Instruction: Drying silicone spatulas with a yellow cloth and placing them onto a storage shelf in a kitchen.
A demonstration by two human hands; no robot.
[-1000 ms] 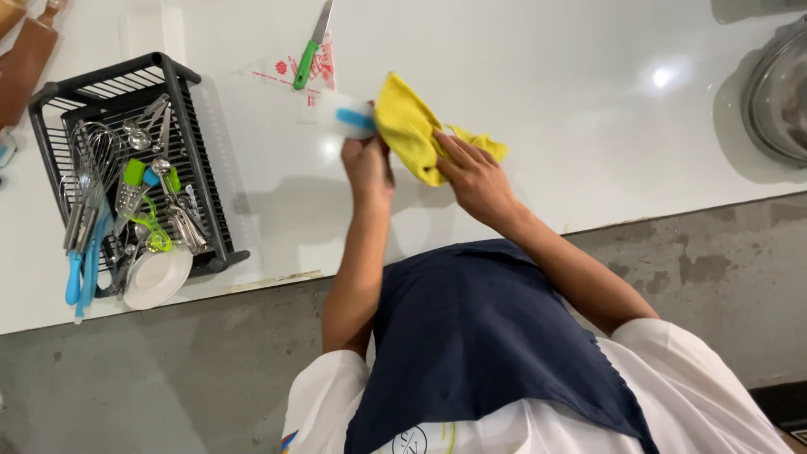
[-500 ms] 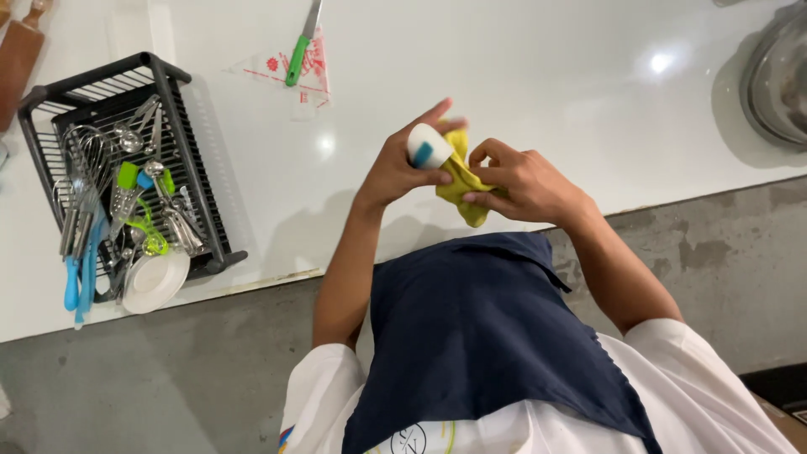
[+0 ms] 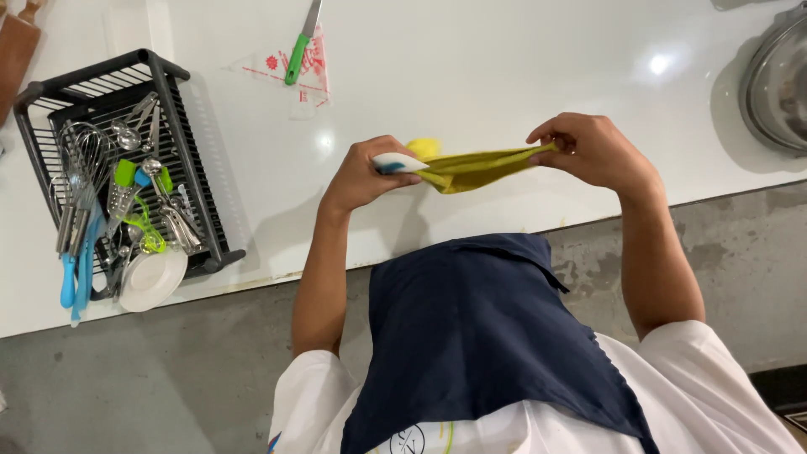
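Observation:
My left hand grips a small white and blue tool together with one end of a yellow cloth. My right hand pinches the cloth's other end, so the cloth is stretched flat between both hands. Both hands hover over the near edge of the white counter. How the tool's far end looks is hidden by my fingers.
A black wire rack full of utensils, with a white dish leaning at its front, stands at the left. A green-handled knife lies on a clear printed bag. A metal pot sits at the right edge, a wooden board at the top left.
The cloth was bunched around the white and blue tool between close hands. My right hand has pulled away to the right, drawing the cloth out straight.

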